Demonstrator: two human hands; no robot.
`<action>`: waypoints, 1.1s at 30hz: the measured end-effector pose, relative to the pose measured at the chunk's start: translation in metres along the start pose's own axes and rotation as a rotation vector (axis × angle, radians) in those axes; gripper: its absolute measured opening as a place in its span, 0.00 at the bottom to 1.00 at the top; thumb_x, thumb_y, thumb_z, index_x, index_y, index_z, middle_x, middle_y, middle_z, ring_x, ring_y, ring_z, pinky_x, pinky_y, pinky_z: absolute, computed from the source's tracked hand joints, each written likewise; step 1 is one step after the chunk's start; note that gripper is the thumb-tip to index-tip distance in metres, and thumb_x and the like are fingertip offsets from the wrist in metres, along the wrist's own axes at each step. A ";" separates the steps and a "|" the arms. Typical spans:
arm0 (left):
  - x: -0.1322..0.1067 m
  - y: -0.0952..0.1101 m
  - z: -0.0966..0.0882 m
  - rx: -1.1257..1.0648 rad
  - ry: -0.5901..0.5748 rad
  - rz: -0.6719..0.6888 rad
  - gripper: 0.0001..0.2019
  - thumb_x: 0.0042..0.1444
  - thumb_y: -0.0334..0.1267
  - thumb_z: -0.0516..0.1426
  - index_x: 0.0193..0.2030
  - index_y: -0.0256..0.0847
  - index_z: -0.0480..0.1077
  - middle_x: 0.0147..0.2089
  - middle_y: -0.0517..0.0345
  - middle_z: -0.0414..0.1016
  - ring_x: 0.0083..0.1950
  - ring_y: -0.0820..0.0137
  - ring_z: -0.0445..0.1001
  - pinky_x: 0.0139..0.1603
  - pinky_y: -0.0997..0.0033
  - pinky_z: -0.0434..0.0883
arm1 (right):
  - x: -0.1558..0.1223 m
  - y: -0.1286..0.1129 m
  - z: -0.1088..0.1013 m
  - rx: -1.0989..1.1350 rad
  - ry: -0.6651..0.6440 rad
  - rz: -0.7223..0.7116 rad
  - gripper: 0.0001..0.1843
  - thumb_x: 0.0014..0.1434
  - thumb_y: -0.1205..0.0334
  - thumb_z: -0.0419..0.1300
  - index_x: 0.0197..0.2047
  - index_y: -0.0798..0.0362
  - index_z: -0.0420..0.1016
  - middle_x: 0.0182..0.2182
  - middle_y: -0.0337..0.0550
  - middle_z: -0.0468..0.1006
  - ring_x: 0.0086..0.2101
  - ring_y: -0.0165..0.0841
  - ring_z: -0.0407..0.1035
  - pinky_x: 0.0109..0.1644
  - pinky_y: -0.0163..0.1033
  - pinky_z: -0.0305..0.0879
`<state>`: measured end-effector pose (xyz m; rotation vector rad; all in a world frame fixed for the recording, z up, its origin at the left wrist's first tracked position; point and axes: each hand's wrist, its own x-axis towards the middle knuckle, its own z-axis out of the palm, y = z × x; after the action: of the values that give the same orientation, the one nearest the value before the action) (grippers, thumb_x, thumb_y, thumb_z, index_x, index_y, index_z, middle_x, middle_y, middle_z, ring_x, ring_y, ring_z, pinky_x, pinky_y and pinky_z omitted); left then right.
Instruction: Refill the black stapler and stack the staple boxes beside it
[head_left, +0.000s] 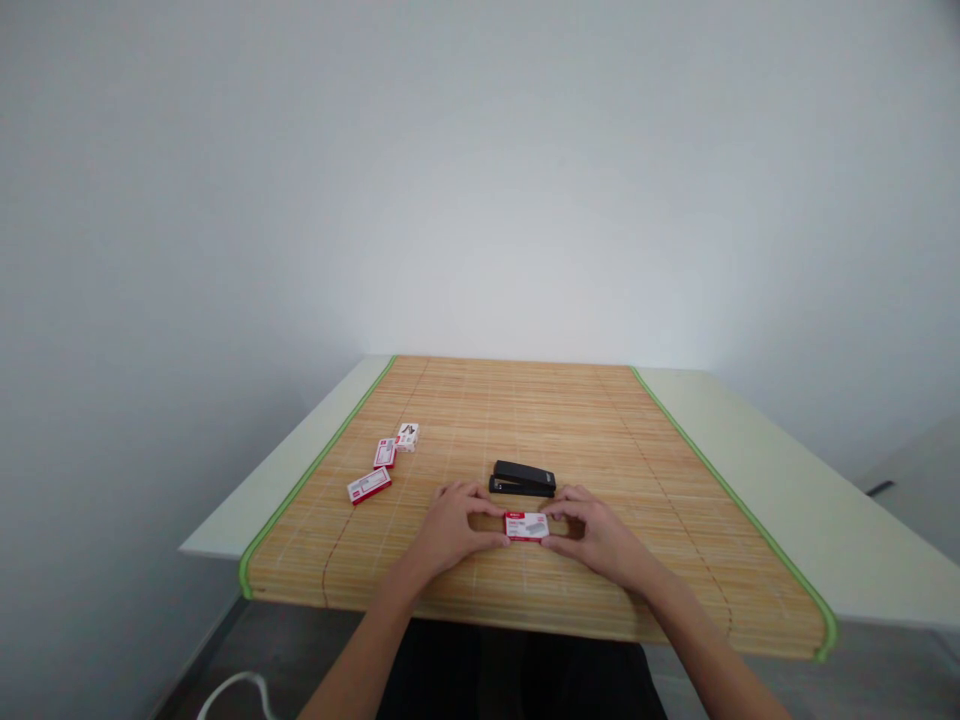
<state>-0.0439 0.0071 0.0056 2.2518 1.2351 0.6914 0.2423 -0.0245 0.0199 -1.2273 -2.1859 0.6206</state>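
Observation:
A small red and white staples box [526, 526] lies flat near the front of the bamboo mat, its printed face up. My left hand [454, 525] grips its left end between thumb and fingers. At the opposite end, my right hand [592, 532] pinches the box the same way. Just beyond the box rests a black stapler [523, 478], lying lengthwise across my view, close to the fingertips of both hands but apart from the box.
To the left on the bamboo mat [540, 410] are a red and white box [369, 486], another like it [385, 453], and a smaller white box [407, 437]. The mat has green edging and covers the middle of a white table [712, 420]. A white wall stands behind.

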 end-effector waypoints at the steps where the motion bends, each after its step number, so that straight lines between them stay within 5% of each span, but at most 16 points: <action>1: -0.001 0.000 0.000 0.000 0.003 0.002 0.21 0.47 0.60 0.69 0.47 0.60 0.81 0.50 0.61 0.77 0.54 0.59 0.72 0.58 0.58 0.61 | 0.001 0.001 -0.002 -0.017 -0.006 -0.004 0.14 0.58 0.53 0.70 0.47 0.45 0.81 0.42 0.43 0.78 0.44 0.40 0.71 0.49 0.44 0.68; 8: -0.003 -0.001 -0.001 0.002 0.025 -0.001 0.18 0.51 0.53 0.69 0.49 0.60 0.80 0.51 0.62 0.76 0.55 0.60 0.72 0.59 0.58 0.61 | 0.027 0.013 -0.016 -0.024 0.260 0.068 0.17 0.62 0.49 0.64 0.51 0.47 0.78 0.42 0.45 0.78 0.43 0.39 0.71 0.47 0.44 0.68; 14: -0.004 0.003 -0.001 0.028 0.050 0.003 0.17 0.53 0.43 0.66 0.51 0.56 0.79 0.52 0.60 0.77 0.55 0.59 0.73 0.61 0.57 0.62 | 0.051 0.022 -0.001 0.074 0.118 0.060 0.25 0.60 0.55 0.65 0.61 0.45 0.74 0.47 0.45 0.80 0.45 0.39 0.73 0.51 0.46 0.70; 19: -0.004 0.006 -0.001 0.025 0.071 0.001 0.18 0.54 0.38 0.63 0.52 0.55 0.78 0.52 0.59 0.77 0.55 0.59 0.72 0.61 0.58 0.63 | 0.031 0.016 0.007 -0.001 0.223 0.198 0.35 0.57 0.57 0.65 0.67 0.49 0.66 0.37 0.43 0.78 0.34 0.36 0.72 0.41 0.43 0.70; 27: -0.004 0.010 -0.003 -0.014 0.103 -0.020 0.15 0.62 0.45 0.59 0.55 0.51 0.75 0.51 0.56 0.77 0.54 0.60 0.73 0.58 0.58 0.66 | -0.012 -0.022 0.025 -0.005 0.385 0.277 0.41 0.59 0.52 0.64 0.72 0.48 0.58 0.42 0.46 0.78 0.36 0.39 0.72 0.42 0.45 0.70; 33: -0.012 0.027 0.005 0.077 0.188 -0.034 0.29 0.46 0.58 0.70 0.50 0.47 0.71 0.50 0.54 0.74 0.53 0.56 0.71 0.57 0.56 0.64 | -0.027 -0.018 0.029 0.148 0.287 0.324 0.45 0.57 0.52 0.67 0.73 0.49 0.53 0.36 0.40 0.76 0.30 0.36 0.71 0.36 0.42 0.70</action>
<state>-0.0295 -0.0174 0.0157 2.2636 1.4073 0.8732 0.2234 -0.0599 0.0038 -1.5010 -1.6916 0.6735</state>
